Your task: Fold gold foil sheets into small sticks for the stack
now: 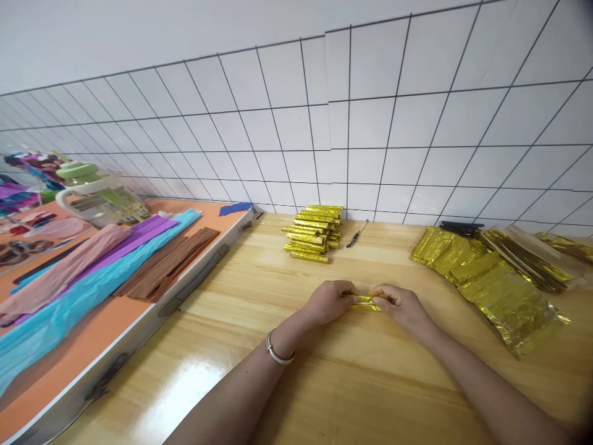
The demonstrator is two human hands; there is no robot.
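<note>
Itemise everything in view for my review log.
Wall: one, white, back
Table: one, tan, foreground
Surface: one, orange, left
Jug: one, clear, on surface
Strips: several, multicoloured, on surface
Scrap: one, blue, surface's far corner
Blurred items: uncountable, mixed, far left
Rolls: many, gold, near wall
Pen: one, dark, beside rolls
Foil sheets: several, gold, right
Bundle: one, black, behind sheets
Held foil: one, gold, centre
Bracelet: one, silver, left wrist
Left hand: one, bare, foil's left
Right hand: one, bare, foil's right

Both hands [330, 301] [406, 307] pinch close together, forearms [245, 383] angled inward.
</note>
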